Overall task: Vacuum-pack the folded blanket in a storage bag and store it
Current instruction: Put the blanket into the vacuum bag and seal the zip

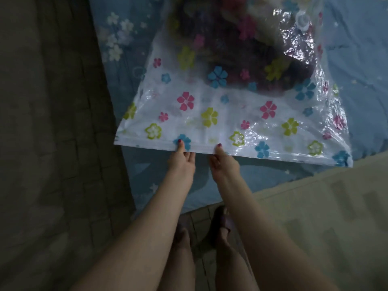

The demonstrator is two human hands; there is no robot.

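Sealing step: our left hand point(182, 157) and right hand point(220, 158) pinch the storage bag point(210, 122) zip edge at 6 o'clock; blanket point(241, 49) seemingly inside; next, press along toward 3.

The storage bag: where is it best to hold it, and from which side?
Hold the storage bag by its flat zipper edge, from the near side, where the left hand and right hand pinch it; the far end bulges with the blanket.

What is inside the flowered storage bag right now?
A dark, bunched blanket fills the far half of the storage bag; the printed flowers and glare hide its folds. The near part looks flat.
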